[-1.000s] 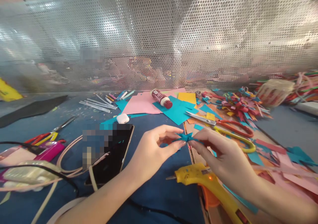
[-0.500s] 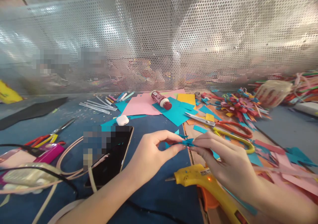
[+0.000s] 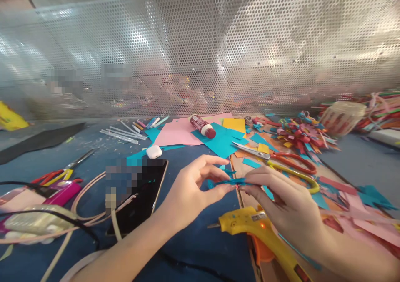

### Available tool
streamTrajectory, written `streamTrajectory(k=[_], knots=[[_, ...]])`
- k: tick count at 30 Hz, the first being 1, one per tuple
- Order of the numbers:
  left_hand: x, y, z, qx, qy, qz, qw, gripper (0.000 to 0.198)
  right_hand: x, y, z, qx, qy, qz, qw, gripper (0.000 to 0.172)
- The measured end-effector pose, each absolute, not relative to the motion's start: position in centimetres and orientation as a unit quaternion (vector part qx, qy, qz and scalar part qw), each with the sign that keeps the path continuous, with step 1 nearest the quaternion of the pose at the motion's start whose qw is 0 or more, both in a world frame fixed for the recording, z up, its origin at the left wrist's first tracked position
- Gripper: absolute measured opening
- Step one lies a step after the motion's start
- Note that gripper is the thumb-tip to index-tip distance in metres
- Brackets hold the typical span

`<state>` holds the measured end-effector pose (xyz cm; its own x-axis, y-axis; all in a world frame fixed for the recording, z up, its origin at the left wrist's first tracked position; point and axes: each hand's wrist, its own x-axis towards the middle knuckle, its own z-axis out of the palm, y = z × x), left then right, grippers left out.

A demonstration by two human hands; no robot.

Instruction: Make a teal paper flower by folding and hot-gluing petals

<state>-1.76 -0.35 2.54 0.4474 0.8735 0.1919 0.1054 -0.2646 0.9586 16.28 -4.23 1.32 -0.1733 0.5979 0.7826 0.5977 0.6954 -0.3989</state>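
Both hands meet over the blue table, pinching a small teal paper piece [image 3: 229, 181] with cut points. My left hand [image 3: 193, 190] grips its left end between thumb and bent fingers, index finger stretched out above. My right hand [image 3: 281, 202] pinches the right end with its fingertips. Just below the hands lies a yellow hot glue gun [image 3: 250, 225] with a small orange light lit, nozzle pointing left.
A phone [image 3: 140, 198] lies left of my hands, with cables and red scissors [image 3: 59, 171] further left. Behind are pink paper [image 3: 178, 134], teal paper [image 3: 221, 142], a glue bottle [image 3: 203, 125], large scissors [image 3: 281, 163], a pile of paper curls [image 3: 300, 132] and a perforated metal screen [image 3: 200, 48].
The teal piece has turned from showing its star face to lying edge-on between the fingers. Both hands dropped slightly; my left index finger has lifted off it.
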Motion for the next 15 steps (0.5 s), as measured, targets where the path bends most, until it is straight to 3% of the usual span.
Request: streamTrajectory(k=[6,15], knots=[[-2.2,-0.3,2.6,0.781,0.287,0.388,0.398,0.014,16.8,-4.4,1.1,-0.3,-0.802,-0.043,0.515,0.025],[-2.6,-0.6,3.0,0.855,0.119,0.451,0.228,0.016,17.9,-4.8,0.7,-0.231,-0.846,0.001,0.481,0.039]])
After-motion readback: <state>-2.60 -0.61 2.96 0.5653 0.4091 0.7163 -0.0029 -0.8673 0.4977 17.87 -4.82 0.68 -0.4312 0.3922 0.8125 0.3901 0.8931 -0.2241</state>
